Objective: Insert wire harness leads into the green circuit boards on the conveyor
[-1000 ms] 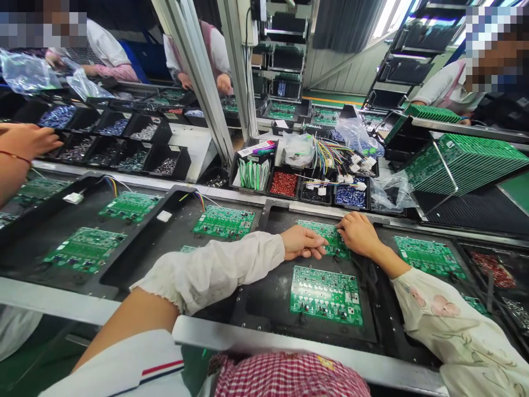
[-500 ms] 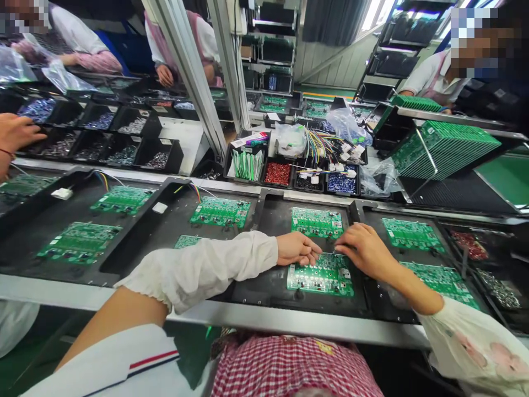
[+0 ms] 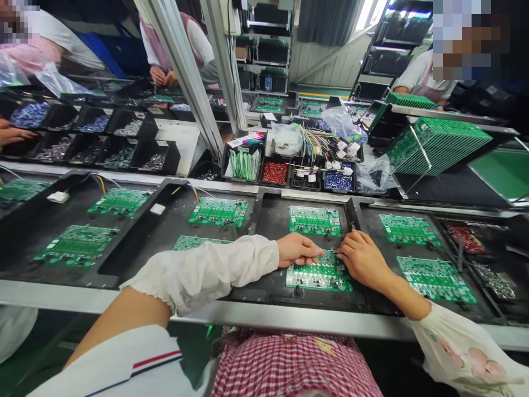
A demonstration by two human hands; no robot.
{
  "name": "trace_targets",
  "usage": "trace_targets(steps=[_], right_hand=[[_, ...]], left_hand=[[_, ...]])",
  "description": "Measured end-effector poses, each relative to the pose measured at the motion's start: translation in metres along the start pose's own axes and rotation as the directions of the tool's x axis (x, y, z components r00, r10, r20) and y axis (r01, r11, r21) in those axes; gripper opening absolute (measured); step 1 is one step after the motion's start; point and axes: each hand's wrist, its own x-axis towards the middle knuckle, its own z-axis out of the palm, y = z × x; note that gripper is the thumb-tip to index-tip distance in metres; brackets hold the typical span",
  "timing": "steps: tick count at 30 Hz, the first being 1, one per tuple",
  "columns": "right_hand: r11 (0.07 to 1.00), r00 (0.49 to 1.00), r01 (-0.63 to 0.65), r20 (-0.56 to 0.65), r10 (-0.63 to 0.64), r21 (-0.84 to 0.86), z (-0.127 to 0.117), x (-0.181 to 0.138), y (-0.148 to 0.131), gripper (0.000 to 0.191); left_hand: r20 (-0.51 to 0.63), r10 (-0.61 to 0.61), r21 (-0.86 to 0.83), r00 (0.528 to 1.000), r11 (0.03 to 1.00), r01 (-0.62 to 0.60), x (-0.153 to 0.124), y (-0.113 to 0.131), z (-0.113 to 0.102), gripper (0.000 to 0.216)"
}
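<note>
Both my hands are over the upper edge of a green circuit board [image 3: 316,278] lying in a black tray [image 3: 264,292]. My left hand [image 3: 298,250] comes in from the left with thumb and fingers pressed together; whatever they pinch is too small to make out. At the board's upper right corner, my right hand [image 3: 361,256] has its fingers curled and the fingertips together, and anything in them is hidden. Just behind lies a second circuit board [image 3: 314,220] in the same tray, untouched. Small dark parts stand along the boards' edges.
More boards lie in trays to the left [image 3: 76,245] and right [image 3: 436,278]. Behind stand bins of red parts [image 3: 275,173], blue parts [image 3: 339,181] and wires [image 3: 320,144]. A rack of green boards [image 3: 442,146] stands back right. Co-workers sit across; another person's hand [image 3: 14,134] is far left.
My right hand has moved slightly down and its fingers have drawn together at the board's corner. My left fingers have closed more. The view has shifted a little.
</note>
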Motion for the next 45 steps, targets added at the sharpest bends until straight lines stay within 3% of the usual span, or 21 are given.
trace_targets(steps=[10, 29, 32, 36, 39, 41, 42, 45], right_hand=[[0.996, 0.997, 0.057, -0.042, -0.06, -0.063, 0.006, 0.0, 0.0, 0.015], [1.0, 1.0, -0.008, -0.025, 0.008, 0.012, 0.004, -0.001, 0.001, 0.017], [0.996, 0.999, 0.002, -0.037, 0.001, 0.089, 0.0, -0.002, 0.001, 0.017], [0.948, 0.998, 0.028, -0.06, -0.01, 0.317, -0.01, 0.004, -0.007, 0.021], [0.896, 0.995, 0.06, -0.094, -0.021, 0.44, -0.017, 0.011, -0.012, 0.016], [0.9, 0.991, 0.055, -0.13, 0.002, 0.432, -0.019, 0.013, -0.012, 0.014], [0.912, 0.99, 0.048, -0.137, 0.01, 0.407, -0.019, 0.013, -0.01, 0.012], [0.957, 0.996, 0.025, -0.092, 0.002, 0.289, -0.013, 0.009, -0.005, 0.008]], left_hand=[[-0.011, -0.015, -0.019, 1.0, 1.0, 0.015, 0.002, -0.003, 0.0, 0.025], [0.077, -0.03, -0.021, 0.997, 0.999, 0.032, 0.002, -0.004, -0.001, 0.035], [0.082, -0.042, -0.029, 0.996, 0.999, 0.044, 0.001, -0.005, -0.001, 0.036], [0.1, -0.069, -0.033, 0.993, 0.997, 0.072, -0.001, -0.011, 0.005, 0.03], [0.095, -0.091, 0.161, 0.991, 0.984, 0.075, 0.006, 0.004, 0.0, 0.019], [-0.059, 0.057, 0.459, 0.997, 0.888, -0.023, 0.018, 0.038, -0.019, 0.015], [-0.177, 0.283, 0.649, 0.943, 0.753, -0.104, 0.025, 0.063, -0.033, 0.015], [-0.289, 0.642, 0.824, 0.71, 0.544, -0.157, 0.049, 0.151, -0.081, 0.022]])
